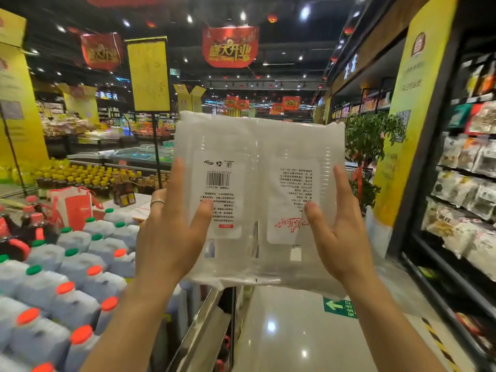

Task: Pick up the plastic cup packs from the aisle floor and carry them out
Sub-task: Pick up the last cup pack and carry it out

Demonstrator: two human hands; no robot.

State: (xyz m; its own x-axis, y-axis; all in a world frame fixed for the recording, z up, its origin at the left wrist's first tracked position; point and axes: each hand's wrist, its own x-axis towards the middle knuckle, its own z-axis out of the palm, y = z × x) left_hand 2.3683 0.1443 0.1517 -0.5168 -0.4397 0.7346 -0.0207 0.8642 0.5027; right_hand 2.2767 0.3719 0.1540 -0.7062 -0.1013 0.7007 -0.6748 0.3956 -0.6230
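Two clear plastic cup packs (257, 162), wrapped in film and each with a white printed label, are held up side by side at chest height in front of me. My left hand (171, 232) grips the left pack: its thumb lies on the barcode label, one finger runs up the pack's left edge, and a ringed finger bends round the side. On the right pack, my right hand (338, 237) has its thumb on the label and its fingers up along the right edge. The packs' lower edge hangs above the aisle floor (290, 331).
Jugs with orange and green caps (67, 277) fill a low display at my left, edged by a metal rail (204, 318). Packaged goods fill the shelves (467, 189) on the right. A potted plant (367, 146) stands ahead on the right, beyond a green floor arrow (339, 307).
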